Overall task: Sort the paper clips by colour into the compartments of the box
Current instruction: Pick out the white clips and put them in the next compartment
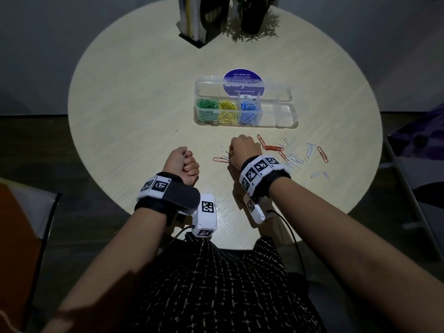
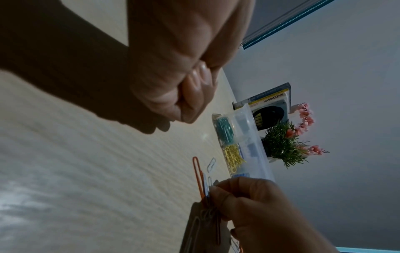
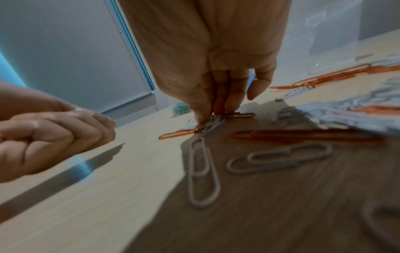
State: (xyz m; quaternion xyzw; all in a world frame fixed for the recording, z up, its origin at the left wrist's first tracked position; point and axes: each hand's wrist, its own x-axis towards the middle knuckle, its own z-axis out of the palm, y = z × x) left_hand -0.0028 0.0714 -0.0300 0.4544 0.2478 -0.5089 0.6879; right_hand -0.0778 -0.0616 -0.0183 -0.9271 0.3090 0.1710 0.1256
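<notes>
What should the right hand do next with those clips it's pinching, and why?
Probably lift the right hand and pull the white clip free of the orange clip beside it. The box already holds green, yellow and blue; its two rightmost compartments look empty, and only white and orange remain loose.

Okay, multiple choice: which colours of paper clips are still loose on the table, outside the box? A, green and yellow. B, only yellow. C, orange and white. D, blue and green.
C: orange clips and white clips lie loose on the table, while the box holds the green, yellow and blue ones.
</notes>
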